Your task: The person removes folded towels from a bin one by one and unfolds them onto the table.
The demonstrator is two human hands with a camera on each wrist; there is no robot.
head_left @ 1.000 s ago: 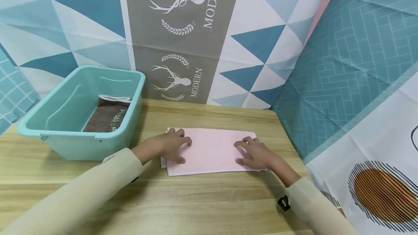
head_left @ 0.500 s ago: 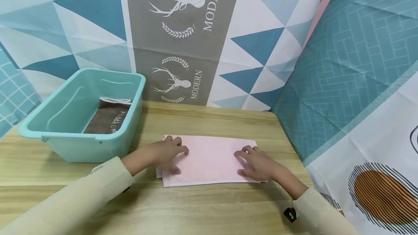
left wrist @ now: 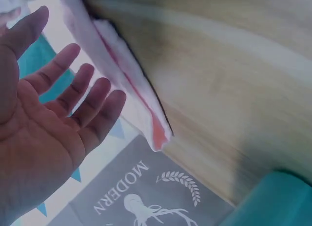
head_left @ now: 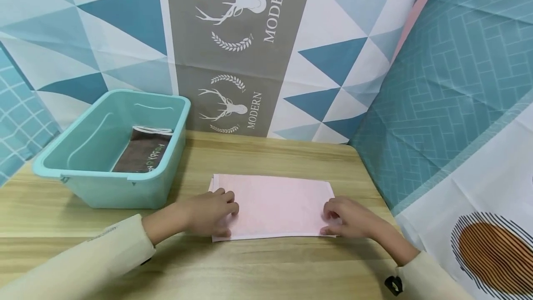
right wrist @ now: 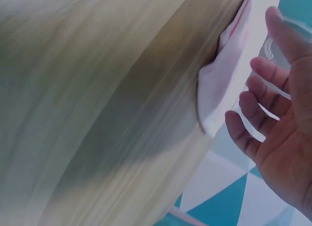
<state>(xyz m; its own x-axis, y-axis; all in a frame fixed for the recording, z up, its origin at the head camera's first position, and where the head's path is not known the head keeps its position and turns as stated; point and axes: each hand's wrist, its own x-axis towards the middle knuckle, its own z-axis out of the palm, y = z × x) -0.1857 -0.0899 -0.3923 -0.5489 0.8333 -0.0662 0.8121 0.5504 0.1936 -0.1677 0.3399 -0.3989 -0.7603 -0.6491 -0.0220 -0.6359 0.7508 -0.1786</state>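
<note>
A pale pink folded cloth, which looks like a towel (head_left: 276,207), lies flat on the wooden table. At its left end my left hand (head_left: 210,212) is over the near corner, fingers loosely bent. My right hand (head_left: 350,217) is at the opposite end, thumb and fingers apart near the edge. In the left wrist view, the left palm (left wrist: 44,123) faces the cloth's layered edge (left wrist: 131,80) with relaxed fingers. The right wrist view has the right hand (right wrist: 282,109) spread beside the cloth's rounded folded edge (right wrist: 222,87). Neither hand grips the cloth; light contact is hard to tell.
A teal plastic bin (head_left: 120,189) stands at the back left of the wooden table (head_left: 266,267). Inside it lies a dark brown folded cloth (head_left: 141,149) with lettering and a white edge. Patterned fabric (head_left: 233,59) hangs behind the table and along its right side.
The pink cloth has slid toward me, and its left-end layers lie differently. The right hand has moved outward to the right edge. My left hand has come nearer to me.
</note>
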